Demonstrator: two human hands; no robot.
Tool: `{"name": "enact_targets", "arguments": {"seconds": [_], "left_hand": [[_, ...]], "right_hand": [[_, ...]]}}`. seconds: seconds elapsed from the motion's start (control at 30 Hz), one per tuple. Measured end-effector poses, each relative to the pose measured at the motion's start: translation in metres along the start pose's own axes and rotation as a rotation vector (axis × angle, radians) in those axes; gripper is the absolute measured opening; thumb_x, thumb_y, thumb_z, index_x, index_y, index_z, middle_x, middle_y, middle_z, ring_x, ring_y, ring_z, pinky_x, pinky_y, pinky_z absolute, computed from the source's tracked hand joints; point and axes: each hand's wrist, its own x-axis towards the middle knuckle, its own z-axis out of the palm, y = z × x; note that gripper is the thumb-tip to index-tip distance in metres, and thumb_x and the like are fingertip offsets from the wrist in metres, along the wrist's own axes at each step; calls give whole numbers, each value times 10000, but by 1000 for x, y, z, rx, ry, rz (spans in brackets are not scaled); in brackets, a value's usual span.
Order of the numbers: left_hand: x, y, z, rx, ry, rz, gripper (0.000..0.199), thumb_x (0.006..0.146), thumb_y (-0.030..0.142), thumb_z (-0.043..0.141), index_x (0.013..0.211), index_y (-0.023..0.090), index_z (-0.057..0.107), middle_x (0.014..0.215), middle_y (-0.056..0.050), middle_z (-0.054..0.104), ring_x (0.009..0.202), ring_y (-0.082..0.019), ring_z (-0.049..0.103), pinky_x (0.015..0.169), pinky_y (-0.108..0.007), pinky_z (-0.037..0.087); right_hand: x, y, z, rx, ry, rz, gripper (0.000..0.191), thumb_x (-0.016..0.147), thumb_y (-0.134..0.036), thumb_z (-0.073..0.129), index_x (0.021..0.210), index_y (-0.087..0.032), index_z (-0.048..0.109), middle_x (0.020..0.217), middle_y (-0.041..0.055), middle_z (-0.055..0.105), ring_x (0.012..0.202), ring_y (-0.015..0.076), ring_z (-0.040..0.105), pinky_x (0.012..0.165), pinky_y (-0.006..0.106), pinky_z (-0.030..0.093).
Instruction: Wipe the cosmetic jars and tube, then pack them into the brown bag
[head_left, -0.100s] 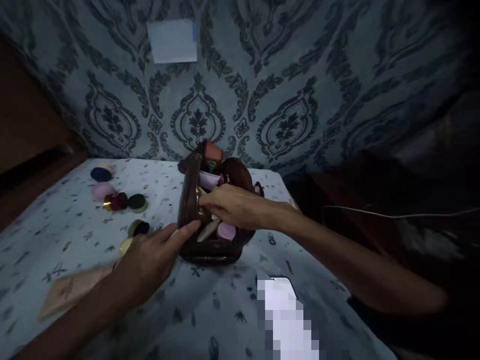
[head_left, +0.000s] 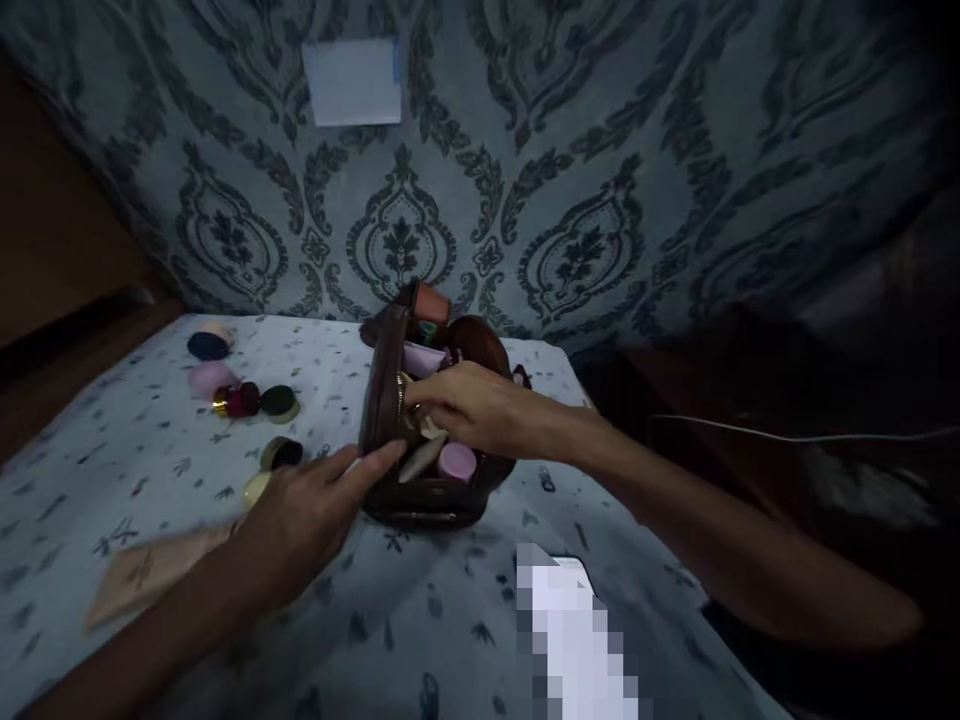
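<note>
A dark brown bag [head_left: 386, 385] stands unzipped on the patterned cloth, holding a pink-lidded jar [head_left: 457, 461], a pale lilac item [head_left: 423, 358] and a pale flat item [head_left: 422, 458]. My left hand [head_left: 311, 515] grips the bag's near left edge, with its fingers on the rim. Inside the opening, by the zip, is my right hand [head_left: 469, 400]; its fingers are bent together, and whatever they may pinch is too small and dark to tell. An orange-brown tube end [head_left: 432, 304] sticks up at the back of the bag.
Left of the bag lie a beige tube [head_left: 150, 575], a dark-lidded round jar [head_left: 280, 403], a red bottle [head_left: 238, 400], a pink item [head_left: 212, 379] and a dark blue item [head_left: 208, 346]. A phone [head_left: 574, 570], partly blurred out, lies in front. Patterned wall behind.
The whole view has shifted slightly. My right hand's fingers have moved a little within the bag's opening; my left hand keeps its place on the edge.
</note>
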Motion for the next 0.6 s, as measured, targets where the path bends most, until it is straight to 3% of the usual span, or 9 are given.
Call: {"name": "enact_targets", "arguments": {"seconds": [0.1,0.23,0.33,0.4,0.53,0.6], "left_hand": [[-1,0,-2,-24,-28,6,635,933,65,321,1510,315,228,926,-19,666,621,-143,608,537,-219,383],[-9,-3,-7,-167,-56,-54,571,989,162,346,1528,273,194,865,-12,673,618,-148,606,561,-218,396],[-19,-14,-14,-320,-90,-253,486,1018,307,352,1496,230,301,676,32,600,543,-148,564,554,-221,396],[-26,-26,-21,-419,-90,-418,454,1011,393,362,1424,213,418,666,29,600,575,-154,583,585,-229,425],[-44,-55,-36,-521,115,-737,452,928,544,456,1187,204,604,911,-32,687,796,-192,643,654,-242,478],[-54,-70,-41,-566,221,-894,509,860,611,511,1119,187,621,828,-20,664,677,-177,607,540,-227,442]], "right_hand": [[-6,0,0,31,114,32,280,866,-52,446,909,-152,703,694,4,628,611,122,535,589,238,324],[-15,0,6,69,265,-5,302,908,-128,450,1033,-173,721,927,54,742,834,175,669,728,255,439],[-21,-1,11,68,337,-38,292,912,-153,461,1022,-190,730,914,58,740,825,193,684,703,277,466],[-25,-5,14,80,393,-45,275,911,-170,477,1005,-195,735,860,57,726,756,194,675,657,289,470],[-35,-15,15,153,510,14,232,912,-224,519,985,-206,738,851,59,726,727,195,668,621,295,485],[-42,-21,13,215,577,98,216,907,-247,541,990,-202,735,860,57,734,736,192,680,614,284,491]]}}
